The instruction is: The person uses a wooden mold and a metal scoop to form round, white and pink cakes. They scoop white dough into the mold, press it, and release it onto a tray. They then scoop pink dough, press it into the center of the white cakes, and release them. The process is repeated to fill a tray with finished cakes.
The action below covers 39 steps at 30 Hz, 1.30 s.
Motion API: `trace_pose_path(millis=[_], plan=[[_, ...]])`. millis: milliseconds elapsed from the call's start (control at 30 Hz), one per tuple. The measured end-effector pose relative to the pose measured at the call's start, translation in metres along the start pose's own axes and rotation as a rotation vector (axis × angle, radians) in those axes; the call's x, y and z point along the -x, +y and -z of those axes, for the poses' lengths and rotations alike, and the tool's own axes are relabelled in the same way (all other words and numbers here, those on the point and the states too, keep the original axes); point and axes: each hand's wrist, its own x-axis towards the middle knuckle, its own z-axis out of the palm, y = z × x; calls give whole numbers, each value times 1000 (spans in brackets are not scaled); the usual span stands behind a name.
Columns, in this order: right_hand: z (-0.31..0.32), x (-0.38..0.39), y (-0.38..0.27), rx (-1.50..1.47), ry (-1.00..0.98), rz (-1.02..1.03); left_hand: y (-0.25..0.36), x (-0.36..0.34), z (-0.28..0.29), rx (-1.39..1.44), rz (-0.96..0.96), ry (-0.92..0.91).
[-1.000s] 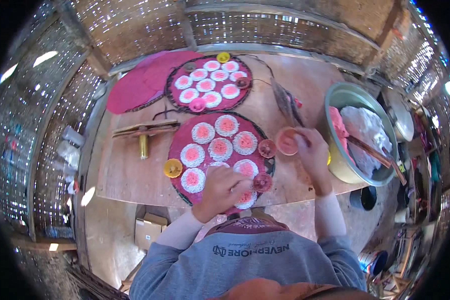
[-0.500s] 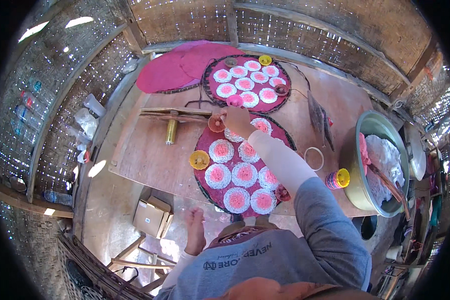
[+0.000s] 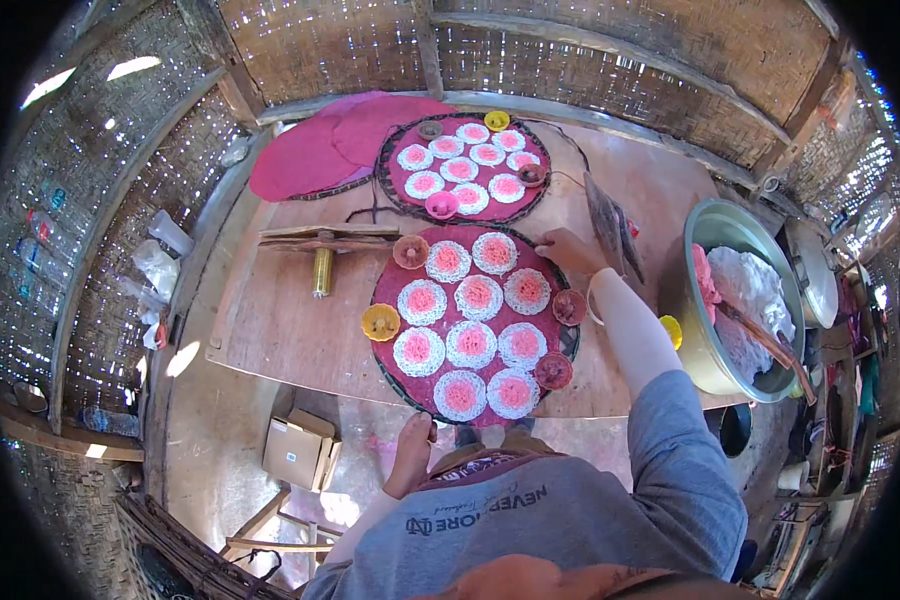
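Observation:
A round, dark-rimmed tray (image 3: 392,375) with a magenta lining lies at the table's near edge. It bears several white lacy discs with pink centres (image 3: 477,296). Around its border sit small fluted cups: a yellow one (image 3: 380,323), a brown-orange one (image 3: 410,252) and two dark red ones (image 3: 569,307). My right hand (image 3: 572,250) is at the far right rim, thumb pointing left, fingers closed on the edge. Below the near left rim, my left hand (image 3: 411,455) is curled against the tray's edge; its fingertips are partly hidden.
Behind lies a similar laden tray (image 3: 388,175), with magenta round sheets (image 3: 305,160) to its left. A gold cylinder (image 3: 322,272) and wooden sticks (image 3: 330,240) are at left. At right stands a large green tub (image 3: 698,250) holding white and pink stuff. A cardboard box (image 3: 295,452) is on the floor.
My right hand has left the far side of the tray and moved right to its rim. My left hand has come up to the near rim and curled. The tray appears slightly turned.

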Motion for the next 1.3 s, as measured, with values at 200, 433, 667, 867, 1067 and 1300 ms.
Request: trace_pose_path(millis=[200, 433, 667, 867, 1067, 1300], plan=[[18, 42, -53, -113, 23, -172, 33, 24, -2, 42, -111, 128], [53, 68, -62, -8, 115, -47, 100, 40, 19, 10, -242, 57], [112, 47, -93, -289, 354, -178, 205, -49, 22, -47, -401, -27], [136, -22, -53, -207, 590, -161, 282, -173, -17, -175, -365, -59], [113, -121, 12, -179, 659, -159, 277, -341, 4, -280, -326, -75], [79, -174, 66, -44, 601, -377, 262, -426, -4, -847, -311, 159]])
